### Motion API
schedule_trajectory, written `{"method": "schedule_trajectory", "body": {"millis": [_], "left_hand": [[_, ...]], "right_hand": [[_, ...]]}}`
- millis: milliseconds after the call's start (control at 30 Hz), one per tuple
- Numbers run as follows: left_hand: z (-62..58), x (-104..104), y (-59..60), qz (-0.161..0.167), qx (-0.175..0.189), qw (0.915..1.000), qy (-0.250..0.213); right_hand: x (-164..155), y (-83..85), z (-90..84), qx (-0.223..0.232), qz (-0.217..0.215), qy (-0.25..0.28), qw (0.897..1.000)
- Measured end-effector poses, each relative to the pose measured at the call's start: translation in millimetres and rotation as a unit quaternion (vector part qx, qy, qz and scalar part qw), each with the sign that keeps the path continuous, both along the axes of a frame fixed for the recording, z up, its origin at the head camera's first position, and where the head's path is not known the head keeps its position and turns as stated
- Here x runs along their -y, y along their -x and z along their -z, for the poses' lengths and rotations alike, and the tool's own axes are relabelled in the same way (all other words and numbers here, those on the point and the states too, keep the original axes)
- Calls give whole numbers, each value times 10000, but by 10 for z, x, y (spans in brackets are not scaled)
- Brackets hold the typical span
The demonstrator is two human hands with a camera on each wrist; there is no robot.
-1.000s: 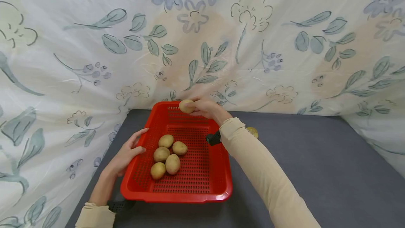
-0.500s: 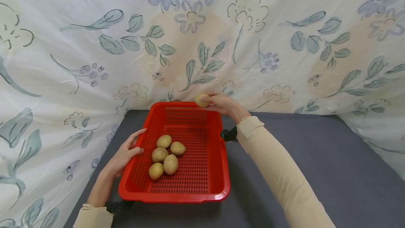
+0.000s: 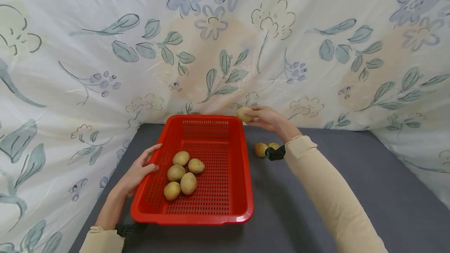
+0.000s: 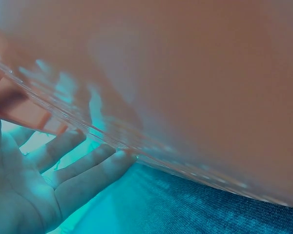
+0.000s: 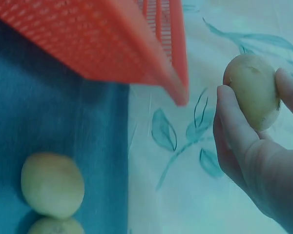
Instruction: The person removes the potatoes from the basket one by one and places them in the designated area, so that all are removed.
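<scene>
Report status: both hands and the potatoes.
Right hand holding one potato by red basket, far-right corner. Left hand against its left side. Five potatoes inside, two roundish items on table. Nothing apparent blocking.

I count six potatoes [image 3: 188,183]: five in one red basket [image 3: 193,219], one in my right hand [image 3: 268,119]. Two round, potato-like things [image 3: 261,150] lie on one dark table [image 3: 351,171]. With my left hand [image 3: 138,173], that makes two hands, plus two cream sleeves [image 3: 330,186] and two black wrist devices [image 3: 275,153].
</scene>
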State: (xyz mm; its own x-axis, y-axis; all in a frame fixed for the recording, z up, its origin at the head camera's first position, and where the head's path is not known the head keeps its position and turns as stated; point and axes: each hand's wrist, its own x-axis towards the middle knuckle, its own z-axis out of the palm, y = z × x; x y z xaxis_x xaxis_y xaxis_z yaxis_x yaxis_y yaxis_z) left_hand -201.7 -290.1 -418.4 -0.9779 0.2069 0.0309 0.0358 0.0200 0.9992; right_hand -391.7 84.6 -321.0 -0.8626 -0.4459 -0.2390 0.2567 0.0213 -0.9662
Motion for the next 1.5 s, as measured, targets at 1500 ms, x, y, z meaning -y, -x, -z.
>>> {"method": "schedule_trajectory", "body": {"millis": [1500], "left_hand": [[14, 13, 6, -82, -24, 10000, 12]], "right_hand": [[-1391, -228, 1022, 295, 1064, -848, 9903]]}}
